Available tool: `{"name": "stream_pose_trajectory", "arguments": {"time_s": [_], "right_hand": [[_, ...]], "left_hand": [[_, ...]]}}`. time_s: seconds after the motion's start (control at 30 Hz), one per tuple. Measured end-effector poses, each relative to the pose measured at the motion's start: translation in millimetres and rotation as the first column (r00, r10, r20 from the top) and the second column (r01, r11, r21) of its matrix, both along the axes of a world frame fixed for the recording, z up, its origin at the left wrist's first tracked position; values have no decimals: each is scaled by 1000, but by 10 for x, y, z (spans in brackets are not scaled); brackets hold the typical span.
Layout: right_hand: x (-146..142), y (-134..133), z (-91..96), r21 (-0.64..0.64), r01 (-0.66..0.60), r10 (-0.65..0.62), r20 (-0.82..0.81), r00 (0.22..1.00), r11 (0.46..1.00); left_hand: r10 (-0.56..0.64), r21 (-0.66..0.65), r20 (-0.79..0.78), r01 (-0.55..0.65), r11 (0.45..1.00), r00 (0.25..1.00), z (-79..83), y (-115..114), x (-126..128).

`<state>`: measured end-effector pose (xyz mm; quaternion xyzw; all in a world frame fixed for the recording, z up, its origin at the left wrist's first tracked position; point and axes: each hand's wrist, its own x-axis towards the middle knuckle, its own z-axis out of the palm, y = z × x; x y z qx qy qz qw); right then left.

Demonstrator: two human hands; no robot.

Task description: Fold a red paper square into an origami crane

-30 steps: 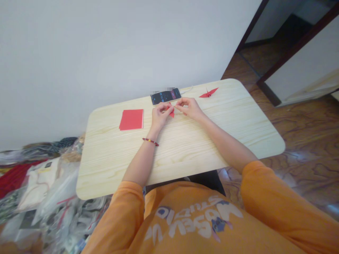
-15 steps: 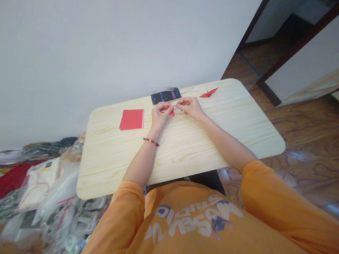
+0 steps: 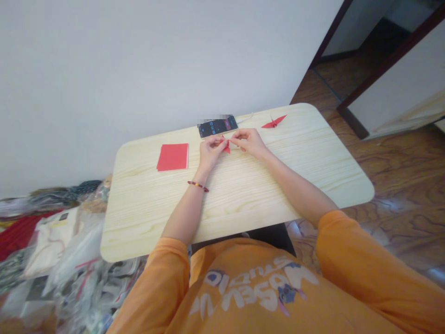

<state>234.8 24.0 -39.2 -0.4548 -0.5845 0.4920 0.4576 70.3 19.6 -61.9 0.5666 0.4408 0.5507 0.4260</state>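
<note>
Head camera, as I watch from afar: left hand [image 3: 209, 152] and right hand [image 3: 248, 142] are together, pinching a part-folded red paper [image 3: 226, 148] between them, one finished origami crane [image 3: 274, 122] at their 2 o'clock, a stack of red paper squares [image 3: 172, 157] unfolded at 9 o'clock.

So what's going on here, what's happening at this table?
A person in an orange shirt is at a light wooden table, pinching a small piece of folded red paper between their left hand and right hand. A folded red paper crane lies beyond the right hand, a stack of red paper left of the left hand, and a phone ahead.
</note>
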Motion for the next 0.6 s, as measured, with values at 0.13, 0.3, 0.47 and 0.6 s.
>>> {"name": "stream_pose_trajectory", "arguments": {"time_s": [0.13, 0.3, 0.47, 0.6], "right_hand": [[13, 22, 5, -14, 48, -49, -33, 998, 999], [39, 60, -6, -26, 87, -89, -87, 992, 996], [41, 74, -25, -17, 88, -90, -115, 989, 996], [39, 74, -33, -1, 91, -90, -114, 989, 996]], "left_hand": [[-71, -123, 123, 87, 989, 990, 33, -20, -13], [-197, -72, 110, 205, 976, 974, 40, -19, -46], [-156, -44, 81, 160, 986, 984, 10, -6, -30], [-109, -49, 78, 113, 992, 991, 18, -17, -22]]}}
